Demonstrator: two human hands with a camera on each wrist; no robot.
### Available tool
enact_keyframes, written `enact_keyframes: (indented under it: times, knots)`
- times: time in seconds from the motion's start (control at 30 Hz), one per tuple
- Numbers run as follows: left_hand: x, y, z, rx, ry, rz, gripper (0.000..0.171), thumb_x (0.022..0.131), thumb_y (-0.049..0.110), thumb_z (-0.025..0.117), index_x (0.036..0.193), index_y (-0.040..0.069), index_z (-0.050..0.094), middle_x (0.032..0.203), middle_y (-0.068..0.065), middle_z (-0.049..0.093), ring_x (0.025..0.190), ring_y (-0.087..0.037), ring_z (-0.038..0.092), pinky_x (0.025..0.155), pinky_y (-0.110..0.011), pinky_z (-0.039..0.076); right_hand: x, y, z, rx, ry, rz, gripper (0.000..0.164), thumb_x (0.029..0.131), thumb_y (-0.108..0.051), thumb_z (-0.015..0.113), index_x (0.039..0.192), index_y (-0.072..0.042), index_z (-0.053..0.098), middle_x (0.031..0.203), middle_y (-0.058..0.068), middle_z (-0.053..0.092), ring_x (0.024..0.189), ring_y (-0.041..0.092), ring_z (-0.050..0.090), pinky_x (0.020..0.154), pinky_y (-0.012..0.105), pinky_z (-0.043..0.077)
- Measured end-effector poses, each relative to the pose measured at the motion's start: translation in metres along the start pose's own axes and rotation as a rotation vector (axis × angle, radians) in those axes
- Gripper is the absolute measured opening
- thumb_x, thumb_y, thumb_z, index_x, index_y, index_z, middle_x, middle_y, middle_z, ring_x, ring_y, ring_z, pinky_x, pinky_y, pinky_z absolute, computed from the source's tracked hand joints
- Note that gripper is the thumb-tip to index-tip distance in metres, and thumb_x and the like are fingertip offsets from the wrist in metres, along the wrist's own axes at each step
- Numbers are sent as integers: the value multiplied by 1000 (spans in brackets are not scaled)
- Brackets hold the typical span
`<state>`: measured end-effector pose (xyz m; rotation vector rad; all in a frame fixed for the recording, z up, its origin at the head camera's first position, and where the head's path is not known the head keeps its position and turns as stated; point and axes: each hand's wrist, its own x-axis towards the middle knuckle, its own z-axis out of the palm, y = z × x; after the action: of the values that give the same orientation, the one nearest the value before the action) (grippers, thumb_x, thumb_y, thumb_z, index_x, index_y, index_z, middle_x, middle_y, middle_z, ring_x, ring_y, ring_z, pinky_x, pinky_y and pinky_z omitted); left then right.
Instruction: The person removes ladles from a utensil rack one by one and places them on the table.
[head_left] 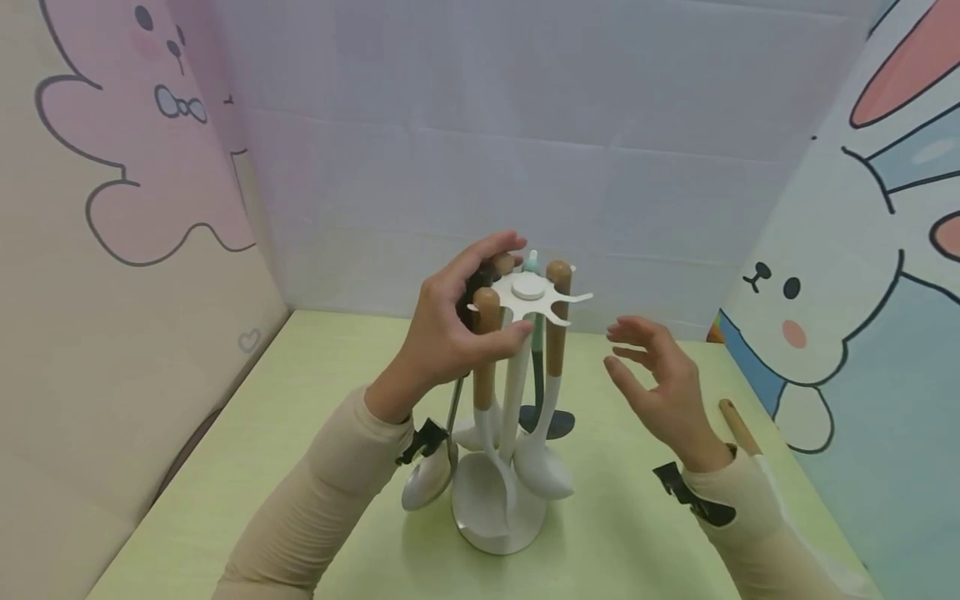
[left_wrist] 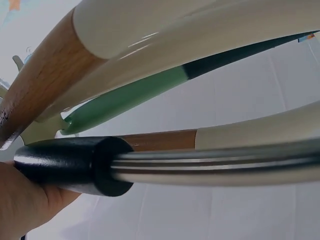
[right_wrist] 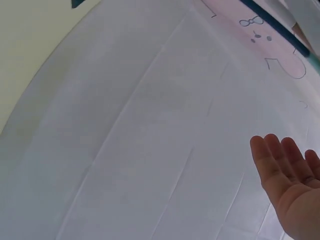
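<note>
at the far left, a wall panel [head_left: 150,125] is being decorated by a pink cartoon animal with a bow tie. from the lower left, a pale sleeve [head_left: 315,492] is being stretched toward the utensil rack [head_left: 528,287]. the left hand [head_left: 442,333] is being curved around the rack's top, the thumb being placed in front and the fingers behind. in the left wrist view, a black-handled spoon [left_wrist: 75,160] is being touched by this hand; whether its handle is being clasped or only brushed cannot be told. the spoon's metal bowl is being seen low, just left of the rack's base.

at the middle, the rack is being borne upright by a pale green table [head_left: 337,358]. a front wooden-handled utensil [head_left: 485,375] is being crossed by the left thumb, while its white head is being seen above the base. farther right, a green-handled turner [head_left: 547,422] is being shown behind, and a white ladle [head_left: 543,467] with a wooden handle is being hung on the rack's right side.

to the right, the right hand [head_left: 667,396] is being held apart from the rack, its fingers loosely bent, nothing being grasped. beyond it, another wooden-handled utensil [head_left: 738,425] is being partly covered by the right forearm.
</note>
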<state>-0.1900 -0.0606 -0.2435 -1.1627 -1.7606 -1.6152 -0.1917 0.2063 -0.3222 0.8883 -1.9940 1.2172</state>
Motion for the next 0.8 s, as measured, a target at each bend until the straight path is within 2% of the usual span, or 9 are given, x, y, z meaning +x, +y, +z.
enact_keyframes:
  times: [0.1,0.23,0.4,0.5,0.67,0.8]
  knots:
    - [1,-2,-2,-73,-30,-17,74,74,12,70,139,-14,45,136,-25,54,121,-28,58,96,-39,50,-2,-8,8,49,-25,-45,52,78,18,63,129,13,51,111,26,62,107,8,62,89,20,51]
    - [2,-5,-4,-157,-70,-36,75,76,14,67,140,-15,41,138,-28,51,124,-32,55,98,-39,49,-7,-16,18,93,-57,-65,52,82,15,63,131,13,49,109,24,63,103,12,65,87,22,53]
    - [4,-9,-5,-236,-113,-37,76,77,15,65,141,-16,38,139,-29,48,127,-39,52,97,-39,49,-16,-24,29,132,-85,-81,45,92,0,65,131,13,49,107,21,64,98,17,66,85,25,54]
    - [5,-12,-6,-273,-133,-39,80,81,26,69,141,-17,37,139,-31,48,127,-40,52,95,-36,50,-21,-28,33,154,-103,-71,45,95,-6,65,132,11,48,107,19,64,97,18,66,85,26,55]
    - [7,-15,-7,-305,-165,-33,90,82,43,73,141,-16,39,140,-28,50,122,-30,53,91,-32,51,-28,-32,40,170,-113,-53,53,87,9,66,136,9,46,107,20,65,94,20,67,83,24,55]
    - [9,-17,-8,-330,-182,-8,86,81,38,72,140,-17,39,139,-26,51,122,-31,53,90,-31,51,-32,-33,45,196,-120,-44,54,86,13,66,136,9,45,106,22,65,91,21,68,80,25,56]
